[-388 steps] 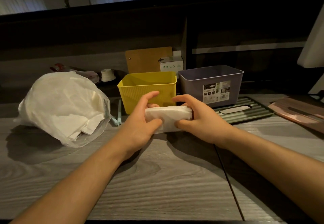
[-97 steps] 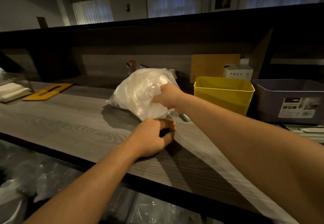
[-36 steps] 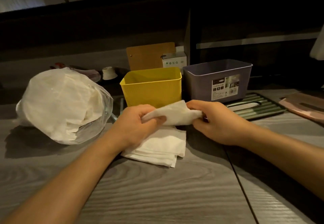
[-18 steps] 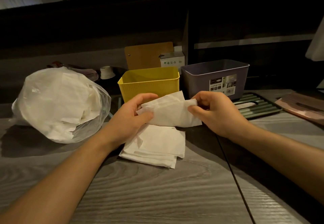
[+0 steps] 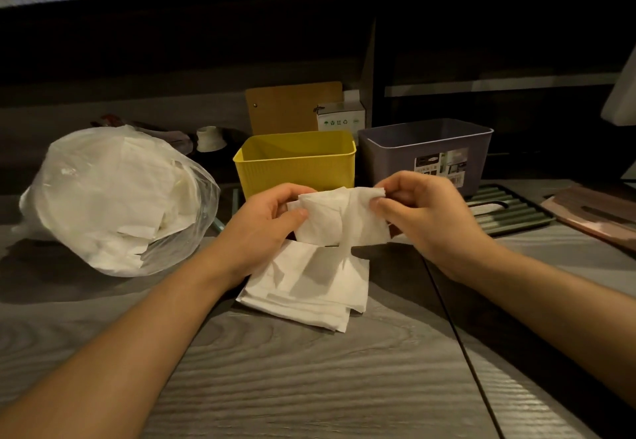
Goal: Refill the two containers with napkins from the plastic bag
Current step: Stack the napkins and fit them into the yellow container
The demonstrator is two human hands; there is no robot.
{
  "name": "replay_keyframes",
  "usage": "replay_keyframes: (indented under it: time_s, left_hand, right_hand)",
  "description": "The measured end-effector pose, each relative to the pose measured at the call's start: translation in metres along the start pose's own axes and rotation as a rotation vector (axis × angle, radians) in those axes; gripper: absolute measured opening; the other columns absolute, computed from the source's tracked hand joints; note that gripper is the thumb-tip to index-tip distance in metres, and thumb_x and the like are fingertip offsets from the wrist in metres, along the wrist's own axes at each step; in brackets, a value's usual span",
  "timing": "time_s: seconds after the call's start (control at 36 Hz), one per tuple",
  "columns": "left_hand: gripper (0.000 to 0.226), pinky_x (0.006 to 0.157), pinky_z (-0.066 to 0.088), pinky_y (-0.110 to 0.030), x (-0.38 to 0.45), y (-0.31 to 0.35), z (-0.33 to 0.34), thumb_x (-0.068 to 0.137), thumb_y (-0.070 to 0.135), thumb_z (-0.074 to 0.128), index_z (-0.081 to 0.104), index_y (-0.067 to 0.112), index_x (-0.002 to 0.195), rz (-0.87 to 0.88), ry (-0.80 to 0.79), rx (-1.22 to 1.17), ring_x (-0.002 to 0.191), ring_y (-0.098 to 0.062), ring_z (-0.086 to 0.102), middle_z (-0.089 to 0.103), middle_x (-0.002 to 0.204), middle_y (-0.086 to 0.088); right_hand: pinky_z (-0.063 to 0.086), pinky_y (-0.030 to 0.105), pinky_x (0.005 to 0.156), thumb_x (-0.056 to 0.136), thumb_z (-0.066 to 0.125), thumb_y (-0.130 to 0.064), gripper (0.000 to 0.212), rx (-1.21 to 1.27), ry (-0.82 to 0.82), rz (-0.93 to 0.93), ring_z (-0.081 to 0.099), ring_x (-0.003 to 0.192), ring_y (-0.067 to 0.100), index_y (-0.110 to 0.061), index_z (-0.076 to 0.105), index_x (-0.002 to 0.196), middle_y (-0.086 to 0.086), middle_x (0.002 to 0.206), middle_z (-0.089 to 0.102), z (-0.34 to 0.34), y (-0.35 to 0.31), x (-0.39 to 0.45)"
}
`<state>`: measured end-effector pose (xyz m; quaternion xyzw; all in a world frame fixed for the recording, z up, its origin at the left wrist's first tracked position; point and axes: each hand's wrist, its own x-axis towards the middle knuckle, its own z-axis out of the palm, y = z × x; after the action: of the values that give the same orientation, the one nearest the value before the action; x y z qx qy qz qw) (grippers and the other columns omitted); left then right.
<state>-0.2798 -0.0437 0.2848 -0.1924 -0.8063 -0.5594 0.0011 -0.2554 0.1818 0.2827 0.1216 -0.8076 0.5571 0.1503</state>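
- Surface [image 5: 309,387]: grey wood-grain; carries all items below
- Plastic bag [image 5: 117,201]: clear, bulging with white napkins; lies at left, well apart from the hands
- Grey container [image 5: 426,156]: labelled front; stands just beside the yellow one, at its right
- Yellow container [image 5: 296,163]: ribbed; stands behind the hands; contents not visible
- Napkin stack [image 5: 309,283]: loose, flat on the surface below the hands
- Left hand [image 5: 261,228]: thumb and fingers pinching the held napkin's left edge
- Right hand [image 5: 423,211]: pinching its right edge
- Held napkin [image 5: 340,222]: crumpled, raised above the stack, in front of the yellow container
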Motion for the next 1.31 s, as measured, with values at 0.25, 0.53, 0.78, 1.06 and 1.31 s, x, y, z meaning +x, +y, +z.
replay_keyframes:
  time_s: [0.25,0.53,0.78,1.06,1.31]
  left_hand:
    - [0.037,0.075,0.055,-0.015,-0.004,0.008,0.007,0.083,0.057,0.054,0.058,0.039,0.115,0.035,-0.050,0.070,0.097,0.005,0.065,0.066,0.112,0.015]
    - [0.041,0.082,0.056,-0.017,0.000,0.004,0.011,0.091,0.006,0.070,0.062,0.039,0.114,0.143,0.027,0.103,0.105,0.002,0.062,0.066,0.107,0.022]
    - [0.059,0.080,0.060,-0.023,0.000,0.004,0.013,0.093,0.005,0.066,0.047,0.043,0.134,0.027,-0.026,0.086,0.108,-0.012,0.063,0.056,0.123,0.012]
    - [0.083,0.073,0.056,-0.017,0.001,0.007,0.008,0.093,-0.004,0.059,0.026,0.050,0.147,-0.057,-0.027,0.086,0.106,-0.010,0.061,0.050,0.116,0.024]
    - [0.049,0.079,0.062,-0.031,0.000,0.006,0.016,0.092,0.015,0.071,0.052,0.038,0.131,-0.055,0.038,0.044,0.100,-0.013,0.068,0.066,0.114,0.007]
  right_hand:
    - [0.058,0.019,0.057,0.095,0.067,-0.025,0.005,-0.157,0.049,0.081,0.070,0.078,0.006,-0.026,0.062,0.092,-0.009,0.091,0.070,0.006,0.008,0.009]
    - [0.054,0.010,0.072,0.090,0.071,-0.011,0.052,-0.039,-0.055,-0.036,0.056,0.106,-0.003,-0.038,0.046,0.127,-0.021,0.122,0.052,0.002,0.005,0.005]
    - [0.055,0.010,0.074,0.097,0.061,-0.005,0.065,-0.147,-0.192,-0.031,0.057,0.104,0.005,-0.042,0.036,0.144,-0.017,0.121,0.051,0.006,-0.001,0.000]
    - [0.047,0.015,0.087,0.099,0.052,0.002,0.070,-0.225,-0.208,0.001,0.045,0.128,0.012,-0.042,0.031,0.149,-0.009,0.151,0.043,0.005,-0.002,0.000]
    - [0.042,0.018,0.094,0.100,0.055,-0.005,0.062,-0.279,-0.153,-0.045,0.044,0.126,0.005,-0.040,0.036,0.147,-0.014,0.145,0.046,0.009,0.000,0.002]
